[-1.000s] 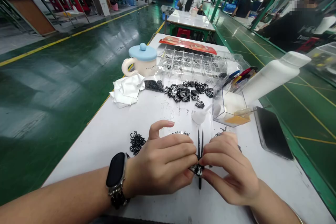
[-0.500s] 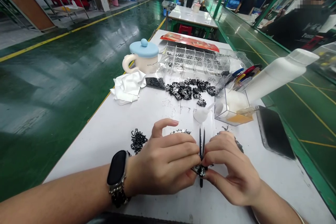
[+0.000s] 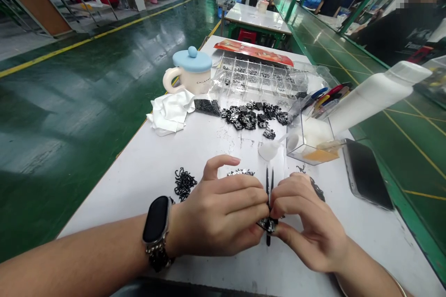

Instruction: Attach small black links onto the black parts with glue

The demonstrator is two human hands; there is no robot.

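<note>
My left hand [image 3: 219, 211], with a dark smartwatch on its wrist, is closed, fingertips on a small black-and-silver part [image 3: 267, 225]. My right hand [image 3: 306, 222] pinches the same part from the other side with thumb and fingers. Dark tweezers [image 3: 268, 240] run between the hands, their two tips pointing away from me; I cannot tell whether they are held or lie on the table. Beyond my left hand are a pile of black hook-shaped pieces [image 3: 184, 183] and a partly hidden pile of silver pieces [image 3: 241, 173]. More dark pieces [image 3: 317, 189] lie behind my right hand.
Black-and-silver parts [image 3: 245, 118] are heaped mid-table before a clear compartment tray [image 3: 254, 74]. A lidded mug [image 3: 193, 76] and white cloth [image 3: 170, 113] stand left. To the right are a clear holder [image 3: 310, 148], white bottle [image 3: 376, 95] and phone [image 3: 367, 174].
The view has shifted slightly, moving the scene a little in the frame. Both hands keep nearly the same pose around the small part.
</note>
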